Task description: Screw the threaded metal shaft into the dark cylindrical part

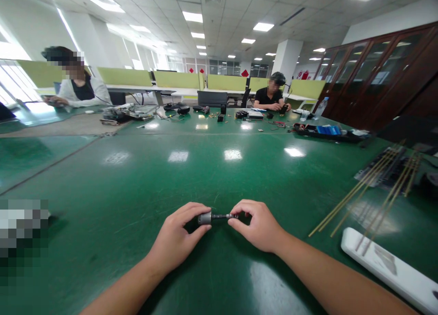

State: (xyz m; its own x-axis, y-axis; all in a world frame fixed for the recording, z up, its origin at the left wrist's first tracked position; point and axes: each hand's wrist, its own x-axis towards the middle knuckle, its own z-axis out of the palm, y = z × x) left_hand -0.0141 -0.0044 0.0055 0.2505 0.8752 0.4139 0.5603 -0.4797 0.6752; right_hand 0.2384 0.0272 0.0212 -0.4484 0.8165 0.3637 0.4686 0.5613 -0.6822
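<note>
Low over the green table (191,178), a small grey metal cylinder with a thin dark shaft (204,218) lies level between my two hands. My left hand (179,233) grips the cylinder between thumb and fingers. From its right side the shaft reaches toward my right hand (256,226), whose thumb and fingertips pinch the far end. A shiny ringed or coil-like tip (234,216) shows at that end; I cannot tell whether it is a separate piece.
Thin brass-coloured rods (359,191) lie at the right beside a long white casing (386,269). A black tray with blue items (328,130), a bottle (320,108) and electronic parts (125,112) line the far side. Two people sit there, one left (82,89), one right (272,96).
</note>
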